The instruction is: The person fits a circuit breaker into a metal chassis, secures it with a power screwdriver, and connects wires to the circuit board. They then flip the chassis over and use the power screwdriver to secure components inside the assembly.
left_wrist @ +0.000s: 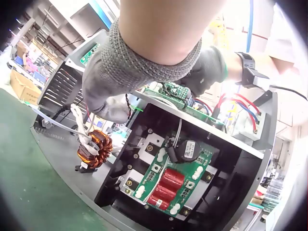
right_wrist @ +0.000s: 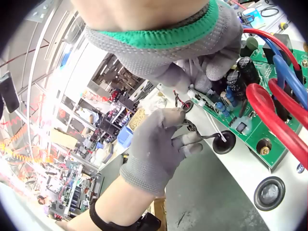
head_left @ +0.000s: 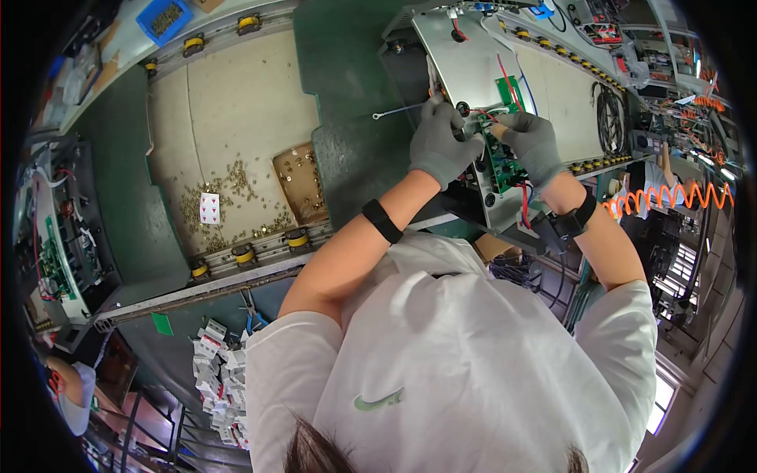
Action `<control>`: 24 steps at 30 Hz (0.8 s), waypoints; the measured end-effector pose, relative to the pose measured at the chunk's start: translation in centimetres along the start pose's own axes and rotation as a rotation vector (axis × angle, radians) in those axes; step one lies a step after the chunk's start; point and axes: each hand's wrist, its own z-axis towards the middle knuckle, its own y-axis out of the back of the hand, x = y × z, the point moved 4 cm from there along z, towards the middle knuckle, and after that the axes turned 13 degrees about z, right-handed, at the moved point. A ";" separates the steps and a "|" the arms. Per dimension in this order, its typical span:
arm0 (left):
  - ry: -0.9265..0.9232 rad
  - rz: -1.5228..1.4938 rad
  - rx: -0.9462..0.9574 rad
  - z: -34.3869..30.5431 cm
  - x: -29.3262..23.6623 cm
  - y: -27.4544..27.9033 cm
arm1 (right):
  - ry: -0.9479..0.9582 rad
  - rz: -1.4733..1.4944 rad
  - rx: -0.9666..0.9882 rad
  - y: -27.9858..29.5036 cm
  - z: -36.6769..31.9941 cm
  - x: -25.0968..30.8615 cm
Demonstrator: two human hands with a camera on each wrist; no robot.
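Note:
My gloved left hand [head_left: 445, 146] pinches a dark twisted wire [right_wrist: 192, 127] between thumb and fingers. That wire runs into a black grommet [right_wrist: 224, 143] in the pale metal panel of an electronics chassis [head_left: 449, 59]. Across from it, the gloved right hand [head_left: 532, 146] bends over a green circuit board [right_wrist: 262, 144]. Its curled fingertips pinch at a small white connector [right_wrist: 192, 93] on the board's edge, partly hidden by the glove. Below the left hand, in the left wrist view, sit a copper-wound coil [left_wrist: 95, 150] and a second board with red cylindrical parts [left_wrist: 168, 185].
Thick red cables [right_wrist: 279, 120] arch over the board. A wire with a ring terminal [head_left: 378, 116] sticks out leftward from the chassis. On the bench stand a cardboard tray [head_left: 277, 177] of brass parts, scattered brass pieces [head_left: 236, 181] and a playing card [head_left: 210, 208].

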 end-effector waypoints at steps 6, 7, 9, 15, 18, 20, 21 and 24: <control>-0.014 -0.013 -0.027 0.1 0.4 -0.6 | -0.081 0.037 -0.014 -0.3 -0.3 0.1; -0.029 -0.021 -0.059 0.1 0.5 -0.7 | -0.049 -0.012 0.003 -0.5 -0.7 0.6; -0.029 -0.017 -0.062 0.0 0.6 -0.7 | -0.018 -0.079 0.008 -0.6 -0.5 0.1; -0.035 -0.001 -0.003 -0.1 0.9 0.1 | 0.038 -0.103 0.044 -0.1 0.2 -0.1; -0.027 -0.015 0.020 0.0 0.9 -0.1 | 0.042 0.016 0.024 -0.1 -0.3 -0.2; -0.022 -0.018 0.033 0.0 0.9 -0.2 | 0.091 0.053 0.006 -0.2 -0.3 -0.4; -0.020 -0.013 0.024 -0.1 0.8 -0.2 | 0.077 0.076 -0.024 -0.3 -0.3 -0.6; -0.025 -0.008 0.008 -0.1 0.8 -0.2 | 0.060 0.101 -0.065 -0.3 -0.4 -1.0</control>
